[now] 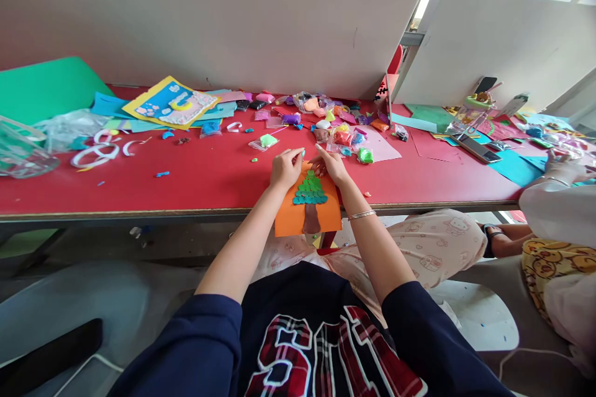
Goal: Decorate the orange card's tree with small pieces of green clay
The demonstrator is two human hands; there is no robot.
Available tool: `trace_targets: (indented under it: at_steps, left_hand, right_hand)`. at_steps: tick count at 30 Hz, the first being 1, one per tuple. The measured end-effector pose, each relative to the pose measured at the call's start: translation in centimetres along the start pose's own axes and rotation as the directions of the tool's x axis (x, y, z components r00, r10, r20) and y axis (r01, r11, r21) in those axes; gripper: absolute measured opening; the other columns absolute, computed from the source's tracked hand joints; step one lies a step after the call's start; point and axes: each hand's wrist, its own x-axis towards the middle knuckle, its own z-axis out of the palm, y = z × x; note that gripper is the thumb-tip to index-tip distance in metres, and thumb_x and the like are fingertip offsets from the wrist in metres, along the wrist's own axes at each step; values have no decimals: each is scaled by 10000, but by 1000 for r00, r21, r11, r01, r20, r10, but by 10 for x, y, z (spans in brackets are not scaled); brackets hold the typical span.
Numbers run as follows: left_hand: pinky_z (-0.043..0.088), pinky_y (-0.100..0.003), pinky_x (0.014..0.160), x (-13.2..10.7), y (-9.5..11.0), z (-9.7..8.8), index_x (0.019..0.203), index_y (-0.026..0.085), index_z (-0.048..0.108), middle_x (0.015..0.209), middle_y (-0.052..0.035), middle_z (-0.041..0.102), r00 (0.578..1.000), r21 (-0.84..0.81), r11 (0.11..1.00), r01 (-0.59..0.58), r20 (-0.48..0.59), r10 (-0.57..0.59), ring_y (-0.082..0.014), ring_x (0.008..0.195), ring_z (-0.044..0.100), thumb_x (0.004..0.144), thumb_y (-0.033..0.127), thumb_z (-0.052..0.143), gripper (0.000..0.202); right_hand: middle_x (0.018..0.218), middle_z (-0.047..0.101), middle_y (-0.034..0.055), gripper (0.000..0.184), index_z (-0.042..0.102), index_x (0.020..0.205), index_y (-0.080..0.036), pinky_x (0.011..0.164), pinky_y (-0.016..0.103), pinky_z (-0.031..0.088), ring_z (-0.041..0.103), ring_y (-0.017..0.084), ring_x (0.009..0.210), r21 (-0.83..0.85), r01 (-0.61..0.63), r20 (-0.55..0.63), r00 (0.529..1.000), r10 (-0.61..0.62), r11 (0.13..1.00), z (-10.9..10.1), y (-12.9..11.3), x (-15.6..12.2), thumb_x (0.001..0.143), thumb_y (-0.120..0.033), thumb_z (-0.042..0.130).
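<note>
An orange card (285,217) lies at the table's front edge, its lower part jutting past it. On it is a clay tree (311,189) with a brown trunk and overlapping leaf pieces, teal below and green above. My left hand (287,167) is over the card's top left corner, thumb and fingers pinched together. A pale teal spot shows at its fingertips; whether that is clay or a nail, I cannot tell. My right hand (330,164) hovers at the top right of the card, fingers loosely bent and apart, with nothing visible in them.
Clay packets (342,136) are heaped behind my hands, with an opened green clay packet (264,141) nearby. Left are a yellow-framed picture (172,104), white rings (95,155) and a clear container (28,152). A phone (475,147) and another person's hand (565,169) are at right.
</note>
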Motion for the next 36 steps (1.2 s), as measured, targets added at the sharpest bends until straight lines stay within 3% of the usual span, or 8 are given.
trace_targets:
  at_steps: [4, 8, 13, 17, 21, 27, 31, 36]
  left_hand:
    - [543, -296, 765, 0, -3, 1, 1078, 142, 700, 932, -107, 740, 1000, -6, 1000, -3, 31, 3, -195, 802, 696, 902, 260, 522, 277]
    - [544, -280, 759, 0, 1, 0, 962, 161, 702, 917, -82, 744, 999, -69, 997, 23, 39, -21, -176, 770, 695, 871, 229, 581, 166]
    - [522, -247, 638, 1, 8, 1, 829, 183, 632, 751, -30, 714, 994, -76, 991, 110, 24, -108, -150, 651, 661, 842, 268, 631, 86]
    - [524, -250, 668, 1, 8, 0, 827, 190, 599, 836, -38, 725, 986, -73, 985, 158, -50, -162, -153, 724, 680, 824, 189, 605, 7]
    - [516, -259, 656, 2, 6, -1, 780, 191, 611, 758, -23, 717, 985, -38, 984, 175, 9, -175, -157, 665, 670, 803, 206, 641, 41]
    - [504, -258, 652, 1, 7, 1, 856, 170, 677, 806, -68, 728, 995, 9, 995, 101, 5, -101, -167, 686, 663, 884, 395, 588, 243]
    - [514, -266, 724, -1, 9, 0, 917, 191, 721, 924, -75, 729, 997, 33, 999, -16, 74, 13, -177, 792, 674, 896, 331, 571, 206]
    - [517, -277, 751, -2, 14, -3, 852, 206, 745, 964, -67, 715, 994, 50, 999, -16, 106, 10, -188, 854, 675, 852, 221, 614, 132]
  right_hand:
    - [545, 627, 38, 592, 660, 636, -155, 462, 223, 446, 534, 97, 438, -12, 16, 9, 1000, -15, 1000, 0, 1, 0, 835, -684, 482]
    - [537, 625, 37, 591, 676, 648, -151, 469, 228, 449, 530, 99, 435, -20, 45, -12, 999, -45, 999, 0, -2, -3, 829, -684, 495]
    - [526, 625, 38, 591, 693, 683, -146, 466, 220, 440, 542, 103, 450, -49, 38, -13, 999, -39, 998, 0, -3, -5, 812, -694, 511]
    - [540, 638, 45, 592, 687, 684, -138, 446, 217, 435, 544, 104, 445, -23, 32, -5, 999, -32, 999, 0, -2, -3, 798, -696, 527]
    - [532, 632, 44, 585, 665, 649, -144, 442, 215, 434, 541, 102, 440, -21, 13, -9, 1000, -13, 1000, 0, -2, -3, 796, -693, 531]
    - [548, 626, 26, 538, 656, 671, -152, 458, 212, 439, 538, 92, 445, -53, 38, 13, 999, -38, 998, 1, -4, -6, 783, -671, 567]
    - [577, 637, 27, 499, 625, 653, -144, 444, 205, 421, 523, 79, 443, -62, 66, 23, 998, -65, 996, 1, -3, -5, 769, -630, 622]
    - [574, 633, 23, 449, 609, 638, -143, 447, 196, 414, 529, 80, 463, -103, 82, 37, 996, -78, 991, 1, -2, -5, 741, -572, 690]
